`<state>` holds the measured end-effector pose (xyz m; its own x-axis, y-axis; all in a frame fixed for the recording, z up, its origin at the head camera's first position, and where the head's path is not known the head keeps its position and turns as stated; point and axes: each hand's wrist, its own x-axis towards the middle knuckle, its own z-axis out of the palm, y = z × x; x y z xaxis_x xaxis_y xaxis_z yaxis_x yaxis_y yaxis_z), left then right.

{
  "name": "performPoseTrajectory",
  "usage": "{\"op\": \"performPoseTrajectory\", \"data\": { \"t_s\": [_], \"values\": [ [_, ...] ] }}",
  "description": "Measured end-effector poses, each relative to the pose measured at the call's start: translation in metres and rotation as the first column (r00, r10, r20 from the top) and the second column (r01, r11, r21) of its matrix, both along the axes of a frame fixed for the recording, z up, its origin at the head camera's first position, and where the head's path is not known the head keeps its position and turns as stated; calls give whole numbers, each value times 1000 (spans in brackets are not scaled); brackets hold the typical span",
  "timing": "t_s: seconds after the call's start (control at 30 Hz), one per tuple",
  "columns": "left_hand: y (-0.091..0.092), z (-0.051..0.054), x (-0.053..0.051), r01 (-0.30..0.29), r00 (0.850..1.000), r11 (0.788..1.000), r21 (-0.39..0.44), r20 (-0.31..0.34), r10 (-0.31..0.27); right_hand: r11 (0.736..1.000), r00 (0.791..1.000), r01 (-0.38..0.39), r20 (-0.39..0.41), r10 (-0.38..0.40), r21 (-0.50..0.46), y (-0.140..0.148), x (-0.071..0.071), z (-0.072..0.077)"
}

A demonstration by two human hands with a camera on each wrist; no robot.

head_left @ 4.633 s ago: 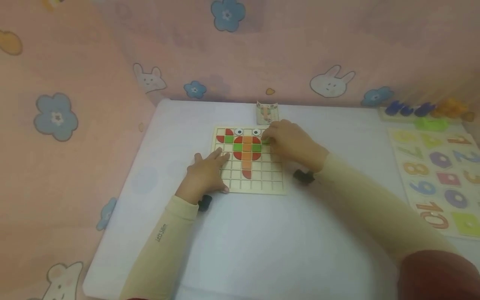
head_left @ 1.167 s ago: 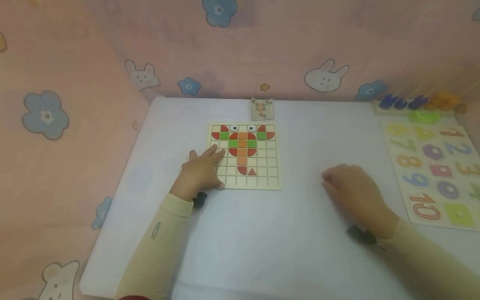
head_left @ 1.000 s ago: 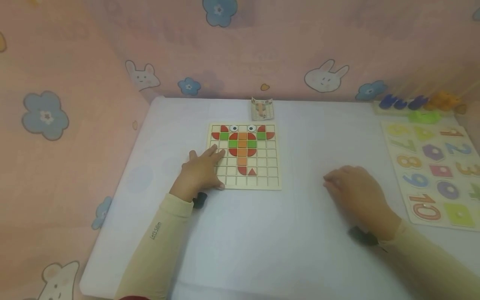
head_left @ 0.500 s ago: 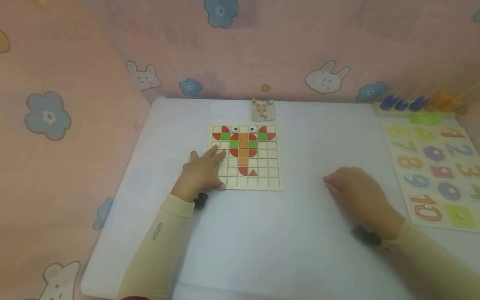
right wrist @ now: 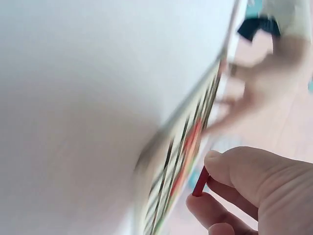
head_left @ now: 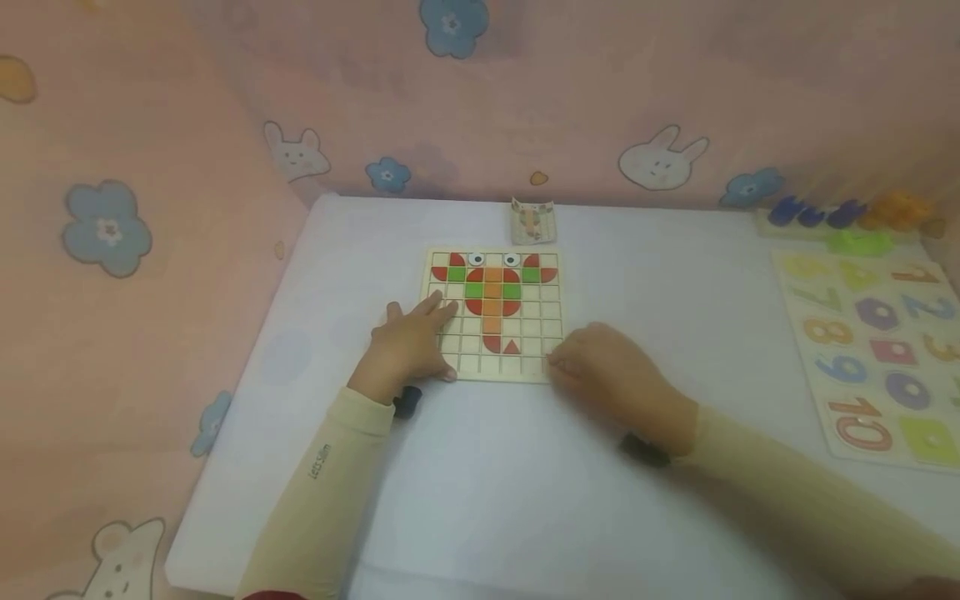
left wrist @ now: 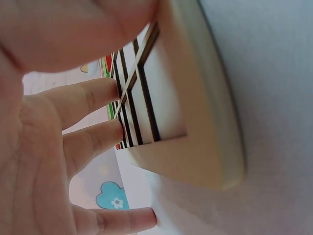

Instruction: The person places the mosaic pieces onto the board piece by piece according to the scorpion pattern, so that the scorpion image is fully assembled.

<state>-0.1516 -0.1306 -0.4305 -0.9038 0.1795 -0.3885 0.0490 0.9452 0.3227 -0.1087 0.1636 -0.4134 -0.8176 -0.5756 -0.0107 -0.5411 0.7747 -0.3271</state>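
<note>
A wooden grid board [head_left: 543, 321] lies on the table, with red, green and orange tiles and two eye tiles set in its squares. My left hand [head_left: 405, 343] rests along the board's left edge, fingers spread over the rim, as the left wrist view also shows. Between thumb and fingertips, my right hand [head_left: 618, 377] pinches a small red tile [right wrist: 200, 182], seen edge-on in the right wrist view; its outline is hidden. That hand is at the board's lower right corner. A red triangle tile [head_left: 511, 347] sits in a lower square beside a red rounded tile [head_left: 492, 343].
Behind the board stands a small curled picture card [head_left: 533, 222]. A number and shape puzzle board [head_left: 862, 333] lies at the right, with a stacking toy [head_left: 828, 218] and a green piece [head_left: 861, 242] behind it. A patterned wall [head_left: 570, 92] borders the table.
Tiles at the board's upper right and a red triangle have appeared since the oldest frame. My right hand went off to the right, then came back left to the board. My left hand stays put.
</note>
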Motion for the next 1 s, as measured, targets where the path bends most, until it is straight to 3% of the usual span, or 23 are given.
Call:
{"op": "performPoseTrajectory", "data": {
  "t_s": [0.1,0.23,0.63,1.0],
  "values": [
    [1,0,0,0,1000,1000,0,-4,0,995,995,-91,-45,94,47,-28,-6,-4],
    [2,0,0,4,1000,1000,-6,-13,-4,983,985,-135,-95,146,121,-47,-11,-8],
    [3,2,2,-4,1000,1000,-13,-15,4,970,972,-160,-142,188,185,-56,-12,-10],
    [1,1,1,-4,1000,1000,-8,-10,4,979,977,-148,-131,167,139,-59,-16,-13]
  ]
}}
